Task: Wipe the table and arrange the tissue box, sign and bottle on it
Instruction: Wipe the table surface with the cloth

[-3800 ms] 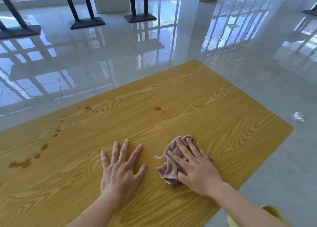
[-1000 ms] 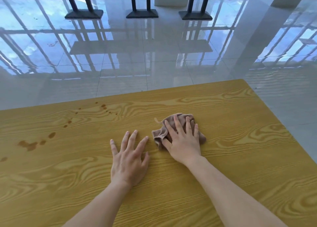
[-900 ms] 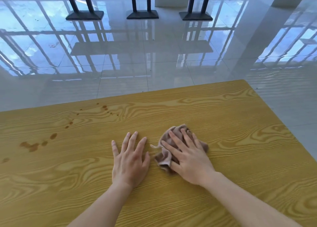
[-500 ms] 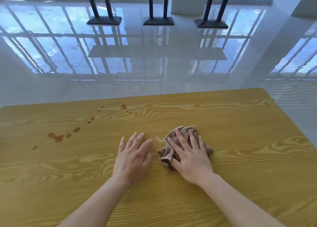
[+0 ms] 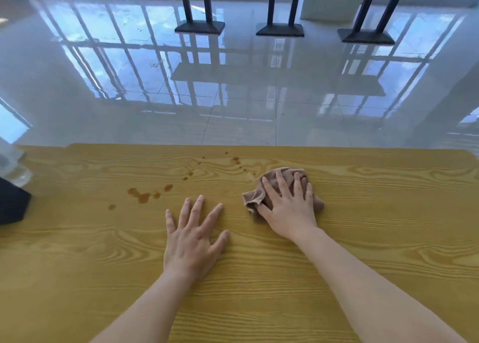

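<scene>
Stains [image 5: 143, 196] decide our next stroke. A trail of small drops [image 5: 239, 164] sits just beside the far left corner of the cloth [image 5: 255, 200], near the far edge of the table [image 5: 388, 213]. A larger brown cluster [image 5: 143, 196] lies farther left, beyond the fingertips of our left hand [image 5: 193, 241].

Our right hand [image 5: 287, 210] presses flat on the bunched cloth, fingers straight and slightly spread, with 1 flap sticking out to the left. The left hand rests palm down on bare wood, fingers fanned, holding nothing. It is nearer the cluster, but the cloth is under the right, so we judge the wipe should run left and slightly away from us.

At the table's left edge we see 1 dark object [image 5: 11, 205] and something clear [image 5: 11, 167] behind it, both too blurred to name. No container shows, and we cannot pick out the tissue box, sign or bottle.
</scene>
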The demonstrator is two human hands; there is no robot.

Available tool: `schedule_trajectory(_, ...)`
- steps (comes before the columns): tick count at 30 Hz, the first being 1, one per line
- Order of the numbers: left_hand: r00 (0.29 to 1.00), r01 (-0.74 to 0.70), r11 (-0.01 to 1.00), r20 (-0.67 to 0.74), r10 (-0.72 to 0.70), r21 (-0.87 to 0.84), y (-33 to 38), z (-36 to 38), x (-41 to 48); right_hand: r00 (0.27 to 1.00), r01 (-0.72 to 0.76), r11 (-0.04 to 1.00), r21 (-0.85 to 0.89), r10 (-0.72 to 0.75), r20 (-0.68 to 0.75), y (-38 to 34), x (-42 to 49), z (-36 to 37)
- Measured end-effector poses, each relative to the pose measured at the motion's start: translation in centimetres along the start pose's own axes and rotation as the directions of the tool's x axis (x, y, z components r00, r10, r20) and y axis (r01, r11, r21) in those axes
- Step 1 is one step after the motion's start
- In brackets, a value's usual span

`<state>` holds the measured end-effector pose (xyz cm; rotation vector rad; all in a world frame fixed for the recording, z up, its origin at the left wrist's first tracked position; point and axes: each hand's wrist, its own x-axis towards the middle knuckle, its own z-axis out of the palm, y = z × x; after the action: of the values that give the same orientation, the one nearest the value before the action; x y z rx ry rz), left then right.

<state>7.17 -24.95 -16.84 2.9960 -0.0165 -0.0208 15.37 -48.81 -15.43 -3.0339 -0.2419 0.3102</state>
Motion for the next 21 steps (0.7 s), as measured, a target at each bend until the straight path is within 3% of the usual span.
schedule_trajectory(2, 1.000, 0.009, 1.000, -0.007, -0.009, -0.009, 0.2, 0.0, 0.0, 0.967, 0.249, 0.968, -0.038, -0.250, -0.051, 1.0, -3.3, 1.1)
schedule_trajectory(4, 1.000, 0.005, 1.000, 0.000, -0.005, -0.006, 0.1, 0.2, 0.2, 0.920, 0.387, 0.918, -0.085, -0.391, -0.040, 3.4, -5.3, 1.5)
schedule_trajectory(6, 1.000, -0.012, 1.000, -0.008, 0.012, -0.008, 0.0, 0.5, 0.3, 0.953, 0.301, 0.949, -0.094, -0.304, -0.016, 5.3, -3.8, 0.8)
schedule_trajectory(8, 1.000, -0.016, 1.000, -0.010, 0.016, -0.007, -0.1, 0.6, 0.4, 0.998, 0.057, 0.997, -0.060, -0.058, -0.008, 4.4, -0.2, -0.4)
schedule_trajectory(10, 1.000, -0.012, 1.000, -0.012, 0.012, -0.004, -0.1, 0.6, 0.4, 0.993, -0.122, 0.992, 0.013, 0.122, 0.011, 1.4, 4.1, -1.2)
schedule_trajectory(11, 1.000, -0.015, 1.000, -0.010, 0.015, -0.005, 0.0, 0.5, 0.4, 0.989, -0.145, 0.989, 0.037, 0.144, 0.026, -0.4, 5.5, -1.5)
schedule_trajectory(14, 1.000, -0.009, 1.000, -0.005, 0.009, -0.012, 0.0, 0.3, 0.1, 0.997, 0.079, 0.997, 0.012, -0.079, 0.001, -3.3, 4.8, -0.9)
schedule_trajectory(17, 1.000, -0.013, 1.000, 0.001, 0.013, -0.028, -0.1, 0.0, 0.2, 0.953, 0.288, 0.956, -0.056, -0.292, -0.077, -1.0, 0.0, 0.9)
schedule_trajectory(19, 1.000, -0.005, 0.999, 0.005, 0.006, -0.041, 0.0, 0.0, 0.3, 0.966, 0.247, 0.967, -0.056, -0.250, -0.064, 1.0, 0.4, 0.6)
schedule_trajectory(21, 1.000, -0.008, 0.999, 0.008, 0.009, -0.042, 0.0, 0.0, 0.2, 0.997, 0.079, 0.996, -0.027, -0.079, -0.011, 0.8, 3.3, -0.4)
